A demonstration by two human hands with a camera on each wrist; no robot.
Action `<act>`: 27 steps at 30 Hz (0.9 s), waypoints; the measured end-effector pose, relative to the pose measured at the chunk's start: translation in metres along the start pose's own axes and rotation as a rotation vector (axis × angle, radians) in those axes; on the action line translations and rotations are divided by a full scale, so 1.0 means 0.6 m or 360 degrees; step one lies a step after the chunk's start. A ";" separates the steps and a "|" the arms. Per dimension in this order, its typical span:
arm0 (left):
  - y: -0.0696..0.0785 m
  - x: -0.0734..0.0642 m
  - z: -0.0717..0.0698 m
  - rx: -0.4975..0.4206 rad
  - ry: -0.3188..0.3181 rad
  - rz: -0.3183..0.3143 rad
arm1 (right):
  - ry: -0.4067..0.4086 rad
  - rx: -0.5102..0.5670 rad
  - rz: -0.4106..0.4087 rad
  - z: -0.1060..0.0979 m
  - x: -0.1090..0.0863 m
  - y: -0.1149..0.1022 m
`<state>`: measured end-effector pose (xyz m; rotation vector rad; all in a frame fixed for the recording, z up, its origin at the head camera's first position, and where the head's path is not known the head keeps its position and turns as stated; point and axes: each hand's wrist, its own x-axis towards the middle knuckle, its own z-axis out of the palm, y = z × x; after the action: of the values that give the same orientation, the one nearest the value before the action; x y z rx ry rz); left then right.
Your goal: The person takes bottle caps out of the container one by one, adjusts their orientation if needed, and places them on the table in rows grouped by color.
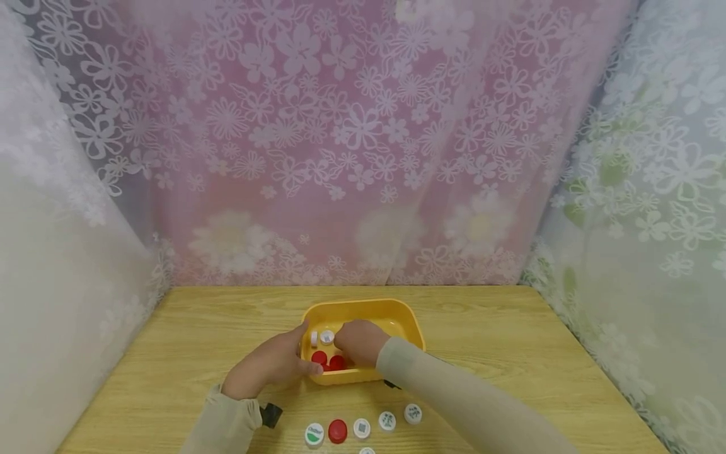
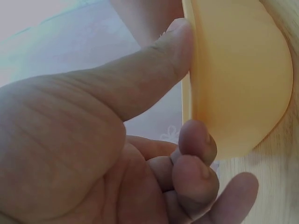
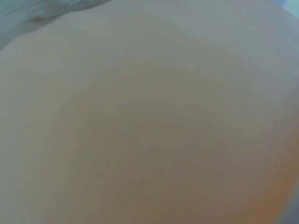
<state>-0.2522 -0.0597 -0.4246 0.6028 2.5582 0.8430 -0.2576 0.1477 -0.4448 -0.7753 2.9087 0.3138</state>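
A yellow plastic bin sits on the wooden table. At its left end my left hand grips the rim; in the left wrist view the thumb presses the rim, with other fingertips bent close to the wall. My right hand reaches down inside the bin, knuckles up. Its fingertips are hidden, so I cannot tell whether it holds something. Left of it lie a white bottle cap flat, another white cap on edge, and several red caps. The right wrist view is mostly a blur.
In front of the bin, caps stand in a row: a green-and-white cap, a red cap, and several printed white caps. One more white cap is cut off at the bottom edge. Flowered curtains enclose the table.
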 end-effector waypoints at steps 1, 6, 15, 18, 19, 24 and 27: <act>0.000 0.000 -0.001 0.0010 0.0001 -0.0001 | 0.0012 0.0013 -0.0012 0.000 0.000 0.001; 0.001 -0.001 -0.001 0.0006 0.0009 -0.0006 | 0.0070 0.0104 -0.0103 0.010 0.005 0.013; -0.008 0.005 -0.002 0.0036 0.0014 -0.0031 | 0.0024 0.0356 -0.0207 0.037 0.024 0.049; -0.009 0.006 -0.005 0.0063 0.0012 -0.0039 | 0.0072 0.0507 -0.0173 0.021 0.007 0.053; -0.009 0.006 -0.006 0.0072 0.0011 -0.0039 | 0.0123 0.0536 -0.0178 0.013 -0.004 0.052; -0.007 0.008 -0.005 0.0071 0.0015 -0.0014 | 0.0455 0.0598 -0.0415 -0.016 -0.076 0.034; -0.006 0.008 0.001 0.0031 0.0011 -0.0019 | 0.0596 0.0604 -0.0640 -0.012 -0.129 0.020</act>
<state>-0.2570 -0.0596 -0.4284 0.5909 2.5768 0.8183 -0.1975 0.1933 -0.4231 -1.4296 2.8828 -0.4532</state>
